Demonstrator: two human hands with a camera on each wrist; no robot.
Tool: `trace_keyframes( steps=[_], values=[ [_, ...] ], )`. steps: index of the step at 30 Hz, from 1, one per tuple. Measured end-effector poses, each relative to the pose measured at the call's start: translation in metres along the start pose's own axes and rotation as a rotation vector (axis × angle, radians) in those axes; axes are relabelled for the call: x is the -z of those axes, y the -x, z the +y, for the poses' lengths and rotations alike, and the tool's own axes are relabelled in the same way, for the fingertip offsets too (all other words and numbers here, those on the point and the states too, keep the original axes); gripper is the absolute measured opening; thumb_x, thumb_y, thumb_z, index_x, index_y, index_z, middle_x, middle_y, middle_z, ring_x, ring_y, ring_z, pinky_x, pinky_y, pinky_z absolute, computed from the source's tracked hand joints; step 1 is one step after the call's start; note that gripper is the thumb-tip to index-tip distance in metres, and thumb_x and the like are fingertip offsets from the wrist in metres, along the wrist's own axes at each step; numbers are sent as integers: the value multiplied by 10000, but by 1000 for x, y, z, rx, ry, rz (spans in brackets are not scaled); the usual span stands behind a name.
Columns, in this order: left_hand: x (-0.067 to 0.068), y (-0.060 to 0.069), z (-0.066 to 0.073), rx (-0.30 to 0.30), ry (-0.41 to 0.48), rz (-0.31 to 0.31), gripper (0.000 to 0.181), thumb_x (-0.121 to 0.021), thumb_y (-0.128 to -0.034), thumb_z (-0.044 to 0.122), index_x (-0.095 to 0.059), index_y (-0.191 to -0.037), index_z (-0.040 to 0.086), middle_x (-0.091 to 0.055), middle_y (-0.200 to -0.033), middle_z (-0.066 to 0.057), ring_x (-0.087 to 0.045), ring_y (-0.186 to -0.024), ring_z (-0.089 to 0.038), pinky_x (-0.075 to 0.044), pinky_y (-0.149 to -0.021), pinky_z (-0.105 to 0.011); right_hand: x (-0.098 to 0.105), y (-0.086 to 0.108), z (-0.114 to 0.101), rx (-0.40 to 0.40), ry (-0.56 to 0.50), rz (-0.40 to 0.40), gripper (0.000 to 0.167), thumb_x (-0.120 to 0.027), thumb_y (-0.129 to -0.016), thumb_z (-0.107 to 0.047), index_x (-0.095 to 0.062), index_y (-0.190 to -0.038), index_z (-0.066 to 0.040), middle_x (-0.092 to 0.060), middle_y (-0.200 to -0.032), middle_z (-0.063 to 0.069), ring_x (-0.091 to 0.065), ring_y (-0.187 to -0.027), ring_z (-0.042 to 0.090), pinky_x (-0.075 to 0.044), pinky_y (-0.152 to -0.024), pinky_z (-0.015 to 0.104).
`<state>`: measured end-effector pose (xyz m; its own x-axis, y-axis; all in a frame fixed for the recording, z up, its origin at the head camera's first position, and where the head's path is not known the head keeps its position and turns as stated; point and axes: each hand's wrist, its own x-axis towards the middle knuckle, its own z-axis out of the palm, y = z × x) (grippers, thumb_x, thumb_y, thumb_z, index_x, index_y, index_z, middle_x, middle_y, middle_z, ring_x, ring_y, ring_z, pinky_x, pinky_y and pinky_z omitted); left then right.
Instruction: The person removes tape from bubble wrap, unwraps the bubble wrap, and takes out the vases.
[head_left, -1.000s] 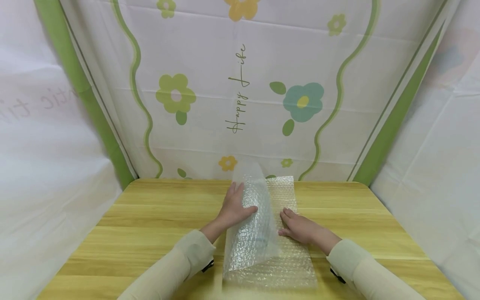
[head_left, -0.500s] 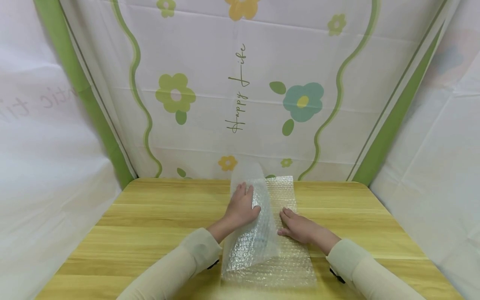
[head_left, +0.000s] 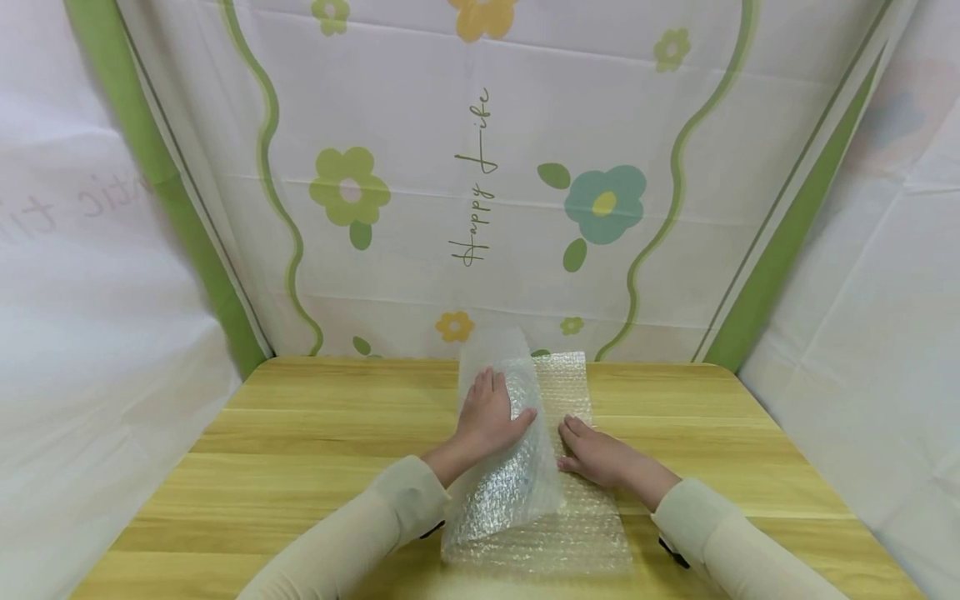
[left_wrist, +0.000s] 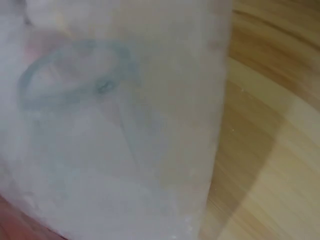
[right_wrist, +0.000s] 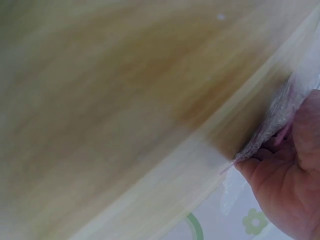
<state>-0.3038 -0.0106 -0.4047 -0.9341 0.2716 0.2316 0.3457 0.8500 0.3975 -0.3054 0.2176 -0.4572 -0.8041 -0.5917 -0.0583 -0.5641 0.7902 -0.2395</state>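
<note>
A sheet of clear bubble wrap (head_left: 555,546) lies on the table, with a cloudy upper layer (head_left: 498,492) folded over its left part and rising at the far end. My left hand (head_left: 491,421) rests on this upper layer, fingers pointing away and thumb stretched to the right. On the lower layer's right side, my right hand (head_left: 600,454) lies with its fingers extended. Through the wrap in the left wrist view shows a blurred teal loop (left_wrist: 60,97); its kind is not clear. The right wrist view has the right hand (right_wrist: 287,185) at the crinkled wrap.
The wooden table (head_left: 322,433) extends to both sides of the wrap. Behind it hangs a white curtain (head_left: 420,250) printed with flowers, close to the raised end of the wrap. More white fabric stands at the left and right.
My left hand has slid to the right over the upper layer, with its thumb further right. The layer's raised end has shifted slightly left. My right hand has stayed put.
</note>
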Motion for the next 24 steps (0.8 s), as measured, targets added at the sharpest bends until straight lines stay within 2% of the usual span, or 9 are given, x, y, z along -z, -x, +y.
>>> trace_keyframes(
  steps=[3,12,15,24],
  values=[
    [-3,0,2,-3,-32,7,972,-600,-875,588,-285,-1434,-142,-259,-1496,-321,-226,-1399,-422,-211,-1137,-460,-1,0,1,6,5,0,692,-531,-998,-343,-320,-1419,163,-241,-1484,365,-250,-1371,476,-273,-1086,538],
    [-10,1,6,25,-57,-7,1214,-664,-734,719,-199,-1474,-124,-174,-1535,-305,-159,-1422,-418,-201,-1135,-490,-2,0,0,16,5,0,685,-515,-1005,-356,-329,-1419,156,-249,-1479,368,-258,-1365,482,-281,-1080,545],
    [-12,2,5,33,-60,-21,1233,-672,-728,719,-169,-1486,-114,-139,-1548,-297,-128,-1430,-411,-185,-1138,-497,-1,0,0,15,4,-1,692,-515,-1005,-363,-328,-1417,161,-245,-1480,368,-255,-1368,478,-282,-1081,541],
    [-13,1,3,37,-4,-8,1143,-761,-748,529,-167,-1481,-117,-158,-1539,-301,-132,-1426,-416,-176,-1140,-496,0,0,-1,-3,-11,-1,706,-525,-999,-366,-327,-1409,174,-241,-1478,374,-244,-1371,480,-271,-1086,541]
  ],
)
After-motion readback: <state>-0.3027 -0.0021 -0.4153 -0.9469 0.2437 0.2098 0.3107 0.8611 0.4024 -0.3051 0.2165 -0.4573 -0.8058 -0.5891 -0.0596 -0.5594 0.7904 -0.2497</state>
